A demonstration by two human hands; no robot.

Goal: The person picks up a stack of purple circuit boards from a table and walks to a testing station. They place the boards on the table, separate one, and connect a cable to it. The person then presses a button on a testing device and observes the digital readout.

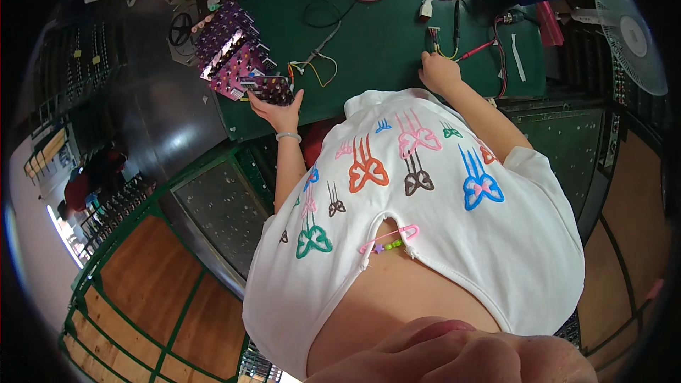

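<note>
Head view: someone in a loose white T-shirt printed with coloured bows, filling the middle of the frame.
Bench: dark green, flat-topped workbench across the upper part.
Stack: overlapping purple and pink circuit boards, fanned out at upper left.
Left hand: clamped on a dark, rectangular circuit board crowded with components, held at the near end of the stack.
Right hand: well apart from the left, upper right of centre, fingers curled near the leads; whether they pinch anything I can't tell.
Probes: a slim red one just beside the right hand, a slim black one above it.
Leads: thin white, yellow and orange wires curling right of the held board; I can't make out whether they join it.
Connector: small pale plug with yellow and dark wires, just above the right hand.
Step, I'd judge: handling one board beside the test leads.
Next move, I'd say: calls for a steady left grip and slack wires clear of the board.
</note>
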